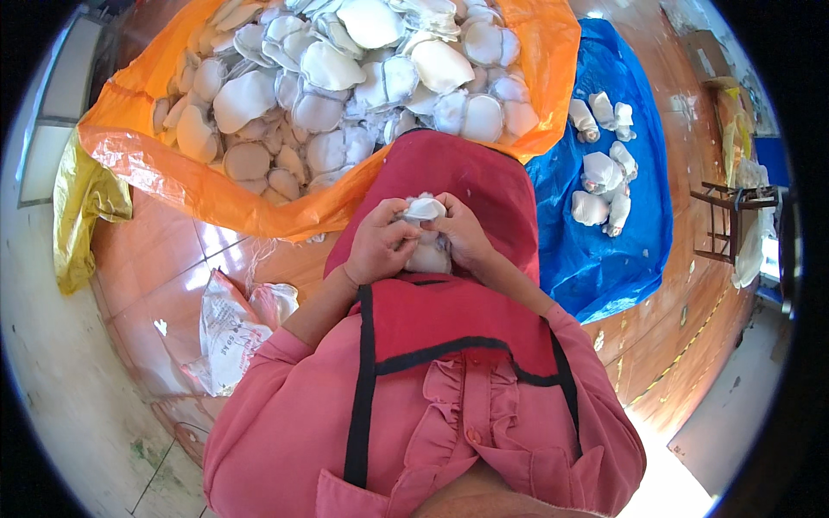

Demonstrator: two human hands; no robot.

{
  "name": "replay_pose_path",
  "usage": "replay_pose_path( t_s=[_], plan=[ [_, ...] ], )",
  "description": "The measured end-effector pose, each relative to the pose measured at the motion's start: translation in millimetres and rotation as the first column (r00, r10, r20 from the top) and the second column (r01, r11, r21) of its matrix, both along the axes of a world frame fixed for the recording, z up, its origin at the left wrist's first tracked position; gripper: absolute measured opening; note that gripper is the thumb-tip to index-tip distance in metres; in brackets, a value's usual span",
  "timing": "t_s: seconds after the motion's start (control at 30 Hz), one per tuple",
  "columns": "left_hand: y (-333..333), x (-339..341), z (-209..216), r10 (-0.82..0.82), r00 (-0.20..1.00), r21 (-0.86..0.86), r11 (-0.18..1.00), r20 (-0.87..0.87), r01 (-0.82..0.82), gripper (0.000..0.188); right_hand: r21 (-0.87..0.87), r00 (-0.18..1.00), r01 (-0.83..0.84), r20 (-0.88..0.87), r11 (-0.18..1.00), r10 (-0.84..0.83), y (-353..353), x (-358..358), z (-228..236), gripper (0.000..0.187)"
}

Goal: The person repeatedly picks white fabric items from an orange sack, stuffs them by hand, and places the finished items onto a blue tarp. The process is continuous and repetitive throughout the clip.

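Observation:
Above my lap, my left hand and my right hand meet with fingers pinched on a small white rounded fabric piece. Its exact kind I cannot make out. Below the fingers, a second pale, fluffy-edged part rests against the red apron; whether it is joined to the held piece does not show. Just beyond my knees lies a big heap of similar white rounded fabric pieces, some with fuzzy edges, on an orange sheet.
At the right, a blue sheet carries several white bundled pieces. A crumpled white printed sack lies on the tiled floor at the left, near a yellow bag by the wall. A wooden stool stands far right.

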State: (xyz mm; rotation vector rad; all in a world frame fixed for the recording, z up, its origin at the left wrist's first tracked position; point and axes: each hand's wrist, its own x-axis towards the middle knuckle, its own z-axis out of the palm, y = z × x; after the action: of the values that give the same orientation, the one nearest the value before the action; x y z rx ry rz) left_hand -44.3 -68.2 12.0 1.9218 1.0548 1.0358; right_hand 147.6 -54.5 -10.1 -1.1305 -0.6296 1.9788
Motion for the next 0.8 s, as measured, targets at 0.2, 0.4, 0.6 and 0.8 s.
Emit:
replay_pose_path(
  t_s=[0.2, 0.4, 0.6, 0.8],
  plan=[
    [-1, 2, -9, 0.042, 0.997, 0.183, 0.983, -0.069, -0.029, 0.019, 0.18, 0.99, 0.041, 0.126, 0.983, -0.064, -8, -3, -18, 0.023],
    [1, 1, -5, 0.052, 0.993, 0.268, 0.963, -0.104, -0.022, 0.02, 0.102, 0.997, -0.072, 0.035, 0.992, 0.068, -2, 25, -1, 0.018],
    [5, 1, 4, -0.027, 0.989, 0.286, 0.956, -0.143, 0.067, 0.02, 0.046, 0.911, -0.359, 0.237, 0.932, 0.339, 22, 36, 20, 0.019],
    [10, -2, 7, -0.098, 0.989, 0.331, 0.935, -0.109, 0.129, 0.018, 0.005, 0.855, -0.485, 0.212, 0.874, 0.473, 38, 34, 35, 0.016]
  ],
)
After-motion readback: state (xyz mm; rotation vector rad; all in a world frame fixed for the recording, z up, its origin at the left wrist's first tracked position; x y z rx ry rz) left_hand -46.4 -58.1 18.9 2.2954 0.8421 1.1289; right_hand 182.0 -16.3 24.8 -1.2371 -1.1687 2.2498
